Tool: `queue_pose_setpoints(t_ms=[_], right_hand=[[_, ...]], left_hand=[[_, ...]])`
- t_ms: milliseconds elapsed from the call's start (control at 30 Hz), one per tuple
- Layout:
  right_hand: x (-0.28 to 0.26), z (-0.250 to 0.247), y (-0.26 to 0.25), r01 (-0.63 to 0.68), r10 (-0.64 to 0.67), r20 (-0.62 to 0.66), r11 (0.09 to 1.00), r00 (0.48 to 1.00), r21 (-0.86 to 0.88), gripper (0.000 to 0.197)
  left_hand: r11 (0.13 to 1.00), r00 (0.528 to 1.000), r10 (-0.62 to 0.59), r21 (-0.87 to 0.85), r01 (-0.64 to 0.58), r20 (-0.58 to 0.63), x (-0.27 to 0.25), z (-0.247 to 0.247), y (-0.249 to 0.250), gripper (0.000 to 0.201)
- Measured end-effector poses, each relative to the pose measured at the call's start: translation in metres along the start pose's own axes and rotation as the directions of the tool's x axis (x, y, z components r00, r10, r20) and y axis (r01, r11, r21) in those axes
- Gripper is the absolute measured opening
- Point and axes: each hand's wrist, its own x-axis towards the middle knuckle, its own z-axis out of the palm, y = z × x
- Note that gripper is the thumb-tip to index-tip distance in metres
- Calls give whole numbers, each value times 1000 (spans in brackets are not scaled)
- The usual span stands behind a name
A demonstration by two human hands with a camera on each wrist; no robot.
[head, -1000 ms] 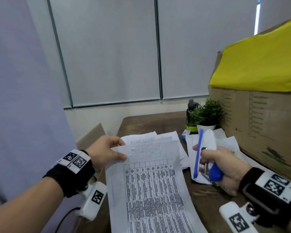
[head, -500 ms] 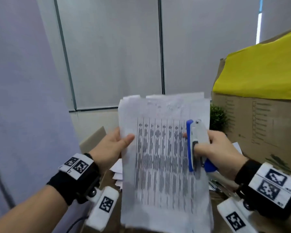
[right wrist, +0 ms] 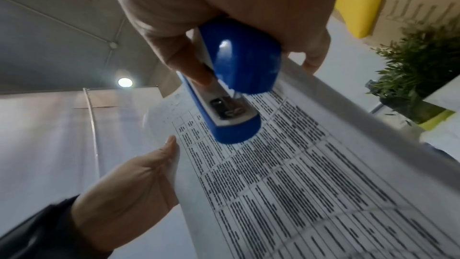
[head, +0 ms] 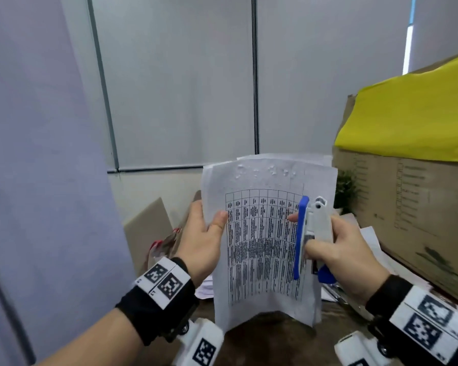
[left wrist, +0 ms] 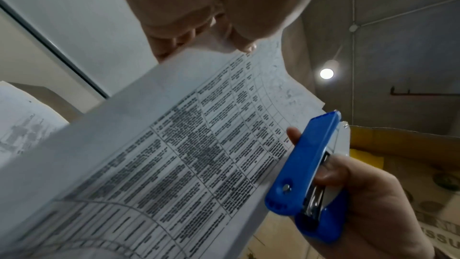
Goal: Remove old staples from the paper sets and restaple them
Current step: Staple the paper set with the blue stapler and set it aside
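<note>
Paper set (head: 265, 233) upright on its bottom edge on table (head: 262, 336), left hand (head: 204, 244) pinching left edge, right hand (head: 339, 249) gripping stapler (head: 311, 233) against right edge; sheets light, floppy, likely best held near top corner.

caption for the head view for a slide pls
Left hand holds a paper set upright over the table; right hand grips a blue stapler at its right edge.

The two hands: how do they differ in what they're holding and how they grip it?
The left hand holds only the paper set, pinching its left edge with the thumb in front; the right hand is wrapped around a blue and white stapler. The left hand's fingers lie behind the sheets; the right hand's fingers curl over the stapler. Both are raised at similar height, and each wears a wrist strap.
</note>
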Motion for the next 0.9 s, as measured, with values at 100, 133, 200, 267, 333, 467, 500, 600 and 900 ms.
queue_pose_setpoints(t_ms=[100, 133, 200, 267, 333, 467, 500, 600, 900], right_hand=[[0, 0, 0, 17, -15, -44, 999, 999, 42, 46], [1, -1, 3, 9, -7, -67, 999, 998, 30, 47], [0, -2, 8, -17, 17, -67, 1000, 998, 6, 50], [-2, -1, 7, -18, 18, -27, 1000, 999, -12, 46], [-3, -1, 5, 6, -6, -8, 1000, 1000, -25, 40], [-2, -3, 5, -11, 11, -30, 1000, 999, -16, 42], [-1, -4, 5, -20, 19, -20, 1000, 1000, -25, 44], [-3, -1, 3, -19, 19, 18, 1000, 1000, -9, 47], [-13, 4, 1, 97, -101, 126, 994, 987, 41, 42]], left_hand=[[999, 999, -13, -51, 10, -50, -1, 1, 1, 18], [996, 998, -21, -83, 16, -60, -1, 1, 1, 20], [992, 997, -35, -121, 26, -69, -1, 2, 2, 24], [991, 997, -23, -130, 13, -78, -1, 4, 4, 22], [990, 994, -23, -139, 9, -105, 0, 3, 4, 18], [980, 990, -65, -196, 40, -126, 1, -1, 3, 21], [982, 992, -49, -187, 27, -118, 1, -1, 2, 22], [986, 989, 20, -162, -43, -144, 1, -3, 2, 27], [986, 969, 144, -53, -158, -202, 3, -9, 2, 14]])
